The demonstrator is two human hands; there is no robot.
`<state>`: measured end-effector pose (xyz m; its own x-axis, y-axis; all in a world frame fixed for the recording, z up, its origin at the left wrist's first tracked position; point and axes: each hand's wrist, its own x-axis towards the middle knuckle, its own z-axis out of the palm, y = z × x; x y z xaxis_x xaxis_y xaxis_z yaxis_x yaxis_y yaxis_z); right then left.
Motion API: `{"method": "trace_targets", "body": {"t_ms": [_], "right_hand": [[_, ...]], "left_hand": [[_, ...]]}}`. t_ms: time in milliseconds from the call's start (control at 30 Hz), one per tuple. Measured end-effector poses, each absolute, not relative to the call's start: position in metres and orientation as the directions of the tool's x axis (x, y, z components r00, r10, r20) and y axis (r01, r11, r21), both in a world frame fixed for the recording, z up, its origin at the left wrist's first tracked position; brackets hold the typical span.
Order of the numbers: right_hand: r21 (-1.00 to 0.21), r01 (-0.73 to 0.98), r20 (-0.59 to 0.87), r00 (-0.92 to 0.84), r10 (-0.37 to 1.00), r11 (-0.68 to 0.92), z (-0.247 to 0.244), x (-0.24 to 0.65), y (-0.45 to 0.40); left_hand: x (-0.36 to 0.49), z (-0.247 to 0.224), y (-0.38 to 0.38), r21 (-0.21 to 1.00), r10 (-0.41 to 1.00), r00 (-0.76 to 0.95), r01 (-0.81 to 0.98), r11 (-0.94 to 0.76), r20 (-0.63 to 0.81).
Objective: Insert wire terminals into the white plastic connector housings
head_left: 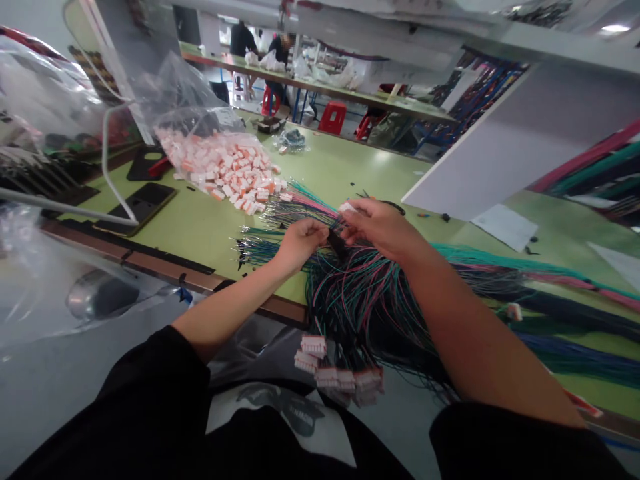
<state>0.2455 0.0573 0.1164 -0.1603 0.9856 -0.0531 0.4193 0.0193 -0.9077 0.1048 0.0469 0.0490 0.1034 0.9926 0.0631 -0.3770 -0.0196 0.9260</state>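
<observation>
My right hand [383, 225] holds a small white connector [347, 209] between thumb and fingers, above the bundle of wires. Close by on the left, my left hand [303, 243] is closed in a pinch; what sits between its fingertips is too small to make out. Both hands are over loose green, pink and black wires [350, 283], whose bare ends point left on the table. A dark piece [337, 244] lies between the two hands. Several white connectors [327, 377] joined to wires hang over the table's front edge.
Behind my left hand, a clear plastic bag [185, 107] spills a heap of white and orange connectors [235, 167] onto the green table [215, 230]. A dark phone [140, 207] lies at left. A white panel [515, 147] stands at right. People [243, 40] are at a far bench.
</observation>
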Motion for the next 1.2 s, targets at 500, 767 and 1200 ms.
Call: {"method": "trace_targets", "body": {"t_ms": [500, 767, 1200], "right_hand": [[-0.816, 0.482, 0.261, -0.184, 0.948, 0.318, 0.057, 0.233, 0.056], [-0.52, 0.636, 0.624, -0.173, 0.762, 0.57, 0.047, 0.226, 0.065], [-0.958, -0.042, 0.282, -0.289, 0.915, 0.282, 0.053, 0.219, 0.065]], "left_hand": [[0.101, 0.054, 0.047, 0.87, 0.982, 0.172, -0.468, 0.156, -0.084], [0.09, 0.049, 0.059, 0.766, 0.904, 0.403, -0.533, 0.358, -0.142], [0.085, 0.051, 0.063, 0.742, 0.828, 0.539, -0.489, 0.459, -0.157]]}}
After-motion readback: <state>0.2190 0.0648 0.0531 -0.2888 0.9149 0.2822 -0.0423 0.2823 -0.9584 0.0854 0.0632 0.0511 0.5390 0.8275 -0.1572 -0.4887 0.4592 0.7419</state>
